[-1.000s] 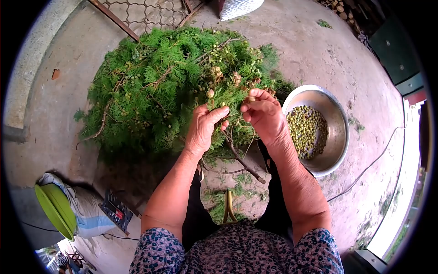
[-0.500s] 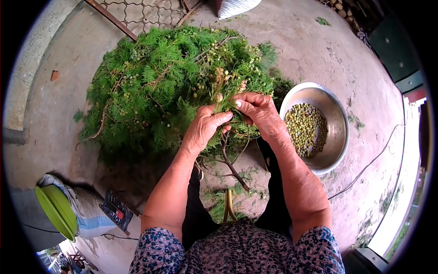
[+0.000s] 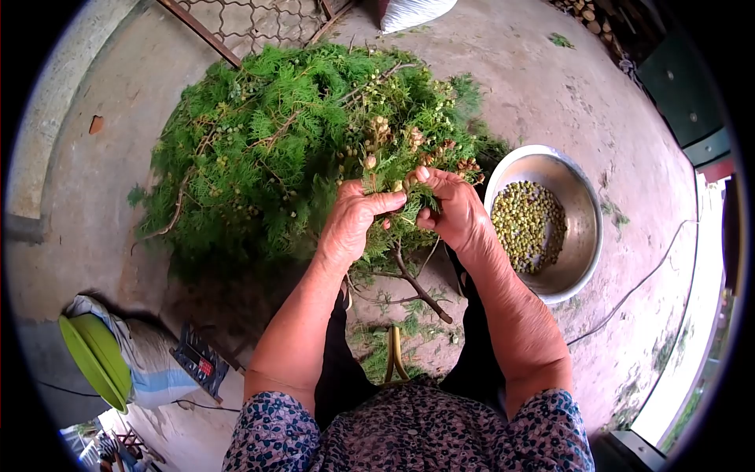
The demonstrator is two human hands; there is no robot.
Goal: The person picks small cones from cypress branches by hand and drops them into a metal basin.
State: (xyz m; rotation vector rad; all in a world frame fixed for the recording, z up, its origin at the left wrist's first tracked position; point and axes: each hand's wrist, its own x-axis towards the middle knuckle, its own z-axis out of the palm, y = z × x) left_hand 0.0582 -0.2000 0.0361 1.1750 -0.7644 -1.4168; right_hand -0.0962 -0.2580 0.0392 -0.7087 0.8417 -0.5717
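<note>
Over the near edge of the green heap (image 3: 259,134), two hands meet at one leafy branch (image 3: 419,288), and this looks like close picking work! The left hand (image 3: 350,224) has it gripped, thumb pressed down, fingers closed round the foliage, woody stem poking out below. Right beside it, the right hand (image 3: 458,212) is at the leaf tips, fingers curled and partly apart; whether they pinch anything, I can't tell. My call: the next move wants a firm left hold and a light, precise right pinch. And what textures! Feathery, soft-looking sprays, a rough forking stem, dry tan cones (image 3: 380,128) just ahead. Off to the right, a round, dull-gleaming metal basin (image 3: 586,228) on the rough concrete floor (image 3: 629,134) carries small yellow-green fruits (image 3: 527,224), loose and pebbly.
</note>
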